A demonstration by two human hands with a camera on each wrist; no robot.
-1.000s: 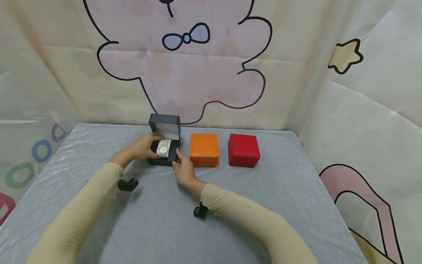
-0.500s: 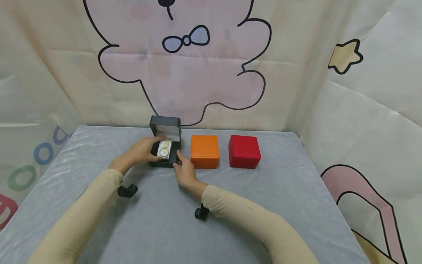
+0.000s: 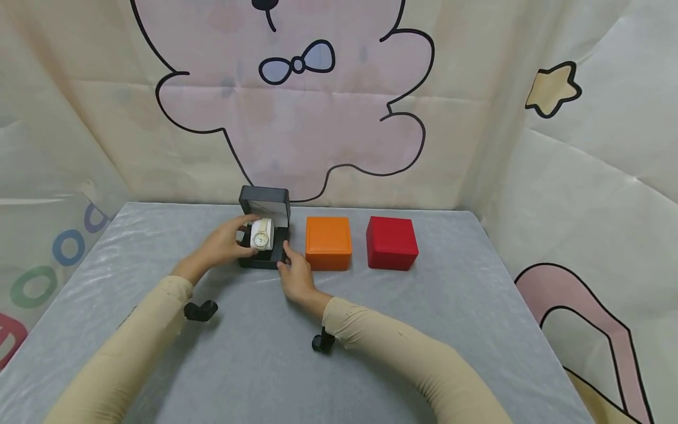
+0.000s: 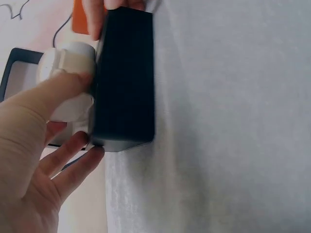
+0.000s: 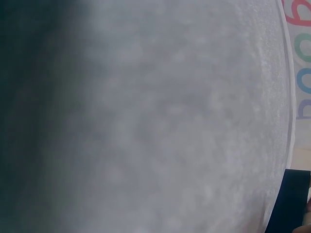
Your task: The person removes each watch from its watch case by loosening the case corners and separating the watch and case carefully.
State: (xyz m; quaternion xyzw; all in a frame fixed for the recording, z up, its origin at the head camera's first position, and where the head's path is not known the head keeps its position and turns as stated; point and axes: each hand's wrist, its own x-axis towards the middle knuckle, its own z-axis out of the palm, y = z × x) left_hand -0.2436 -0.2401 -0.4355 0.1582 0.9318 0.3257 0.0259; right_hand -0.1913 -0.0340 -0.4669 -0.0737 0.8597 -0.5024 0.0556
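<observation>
A dark watch box (image 3: 259, 262) stands at the back of the table, its lid (image 3: 265, 194) tipped up. My left hand (image 3: 221, 244) pinches a white cushion (image 4: 77, 109) between thumb and fingers. Wrapped round that cushion is a wristwatch (image 3: 261, 239) with a pale dial and a light strap. The cushion sits raised above the box's base, its lower part close to the opening. At the box's front right corner, my right hand (image 3: 298, 280) holds the wall with thumb and fingers. The right wrist view catches only a piece of the box (image 5: 287, 206).
To the right of the watch box stand a closed orange box (image 3: 328, 244) and, farther right, a closed red box (image 3: 392, 244). A grey cloth covers the table (image 3: 265, 365). A printed curtain (image 3: 328, 129) hangs right behind its back edge.
My left hand has drawn the cushion and wristwatch slightly up and left out of the box's base. The right hand stays on the box, which has not visibly moved.
</observation>
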